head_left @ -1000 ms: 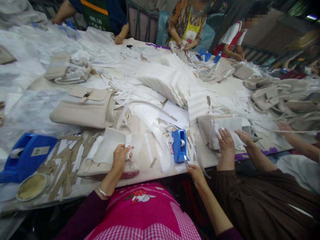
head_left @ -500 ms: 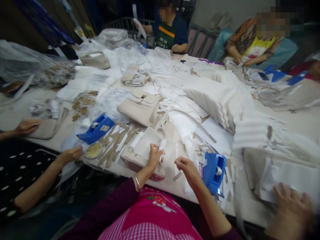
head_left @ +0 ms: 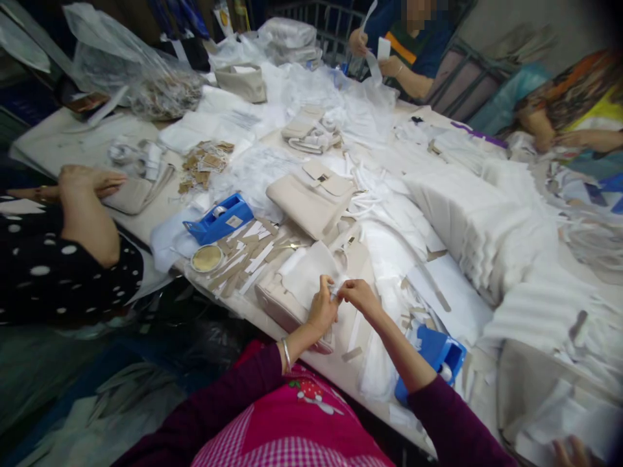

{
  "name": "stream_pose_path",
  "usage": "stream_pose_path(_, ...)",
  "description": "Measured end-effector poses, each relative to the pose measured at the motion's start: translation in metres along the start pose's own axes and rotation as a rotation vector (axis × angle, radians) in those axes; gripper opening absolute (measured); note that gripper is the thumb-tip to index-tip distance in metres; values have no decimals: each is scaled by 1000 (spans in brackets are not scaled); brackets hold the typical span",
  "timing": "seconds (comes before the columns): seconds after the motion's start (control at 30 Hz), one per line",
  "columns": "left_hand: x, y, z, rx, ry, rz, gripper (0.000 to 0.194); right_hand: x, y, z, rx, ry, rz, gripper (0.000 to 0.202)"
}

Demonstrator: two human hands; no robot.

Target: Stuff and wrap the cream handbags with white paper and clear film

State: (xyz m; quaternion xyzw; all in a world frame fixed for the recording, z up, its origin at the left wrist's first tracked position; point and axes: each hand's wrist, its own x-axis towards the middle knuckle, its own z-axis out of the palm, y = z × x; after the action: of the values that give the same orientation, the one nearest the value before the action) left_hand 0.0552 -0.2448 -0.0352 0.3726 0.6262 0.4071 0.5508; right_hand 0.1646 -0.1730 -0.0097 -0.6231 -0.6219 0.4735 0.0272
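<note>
A beige handbag [head_left: 280,299] lies near the table's front edge, partly covered with white wrapping [head_left: 311,269]. Over its right side my left hand [head_left: 323,311] is closed in a pinch on the white wrapping. My right hand [head_left: 361,296] meets it there, thumb and fingers pressed together; whatever they pinch is too small to make out. A beige strap with a metal buckle [head_left: 351,241] shows just behind my hands. To the right of my right forearm stands a blue tape dispenser [head_left: 433,357].
Another beige bag [head_left: 311,198] lies behind. A second blue tape dispenser [head_left: 221,219], a round tin [head_left: 207,258] and strips [head_left: 248,253] are on the left. White sheets [head_left: 452,214] are stacked to the right. Co-workers' hands [head_left: 90,181] are around the table.
My right hand has moved left from the blue dispenser's side to meet my left hand at the bag. The camera view has shifted. The co-worker at left has drawn one arm back.
</note>
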Motion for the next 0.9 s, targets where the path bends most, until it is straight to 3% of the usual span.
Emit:
stream_pose_path(0.33, 4, -11, 1, -35, -28, 1, 22, 8, 9, -4, -68, -73, -23, 13)
stream_pose_path(0.6, 2, -5, 1, -36, -8, -15, 19, 8, 11, -15, -270, -100, -119, 11)
stream_pose_path(0.73, 1, -3, 2, -48, -10, -20, 19, 9, 18, -17, -196, -48, -82, 30)
stream_pose_path(0.9, 2, -6, 1, -55, -21, -25, 20, 11, 26, -10, -45, -83, 7, 35)
